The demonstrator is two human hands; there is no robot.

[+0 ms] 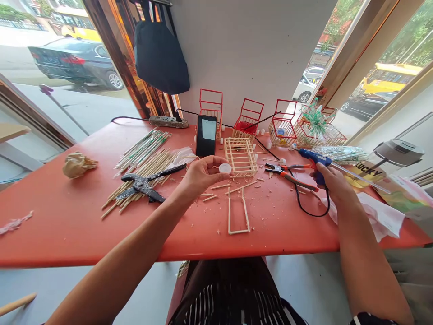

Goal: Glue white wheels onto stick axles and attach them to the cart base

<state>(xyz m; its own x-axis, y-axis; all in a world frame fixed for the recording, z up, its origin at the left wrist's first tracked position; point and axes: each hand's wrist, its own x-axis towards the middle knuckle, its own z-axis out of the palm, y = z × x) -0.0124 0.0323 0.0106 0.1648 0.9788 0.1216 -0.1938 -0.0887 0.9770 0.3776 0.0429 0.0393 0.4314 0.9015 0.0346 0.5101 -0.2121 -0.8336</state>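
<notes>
Left hand [199,176] is pinching a small white plastic cap [225,168] between thumb and fingertips, held just above the red table [67,225], right in front of the wooden stick crate [240,156]. Right hand [333,183] is wrapped around the blue glue gun [314,159] over on the right, its black cord [311,205] looping toward the near edge. Red-handled pliers [287,174] lie between the crate and the gun. A flat stick frame [237,212] sits nearer, a phone [206,135] stands behind, and black shears [145,185] rest on a pile of sticks [142,158] to the left.

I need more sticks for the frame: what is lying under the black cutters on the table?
The black cutters rest on a loose pile of wooden sticks fanned across the red table. What lies directly beneath the blades is covered.
</notes>
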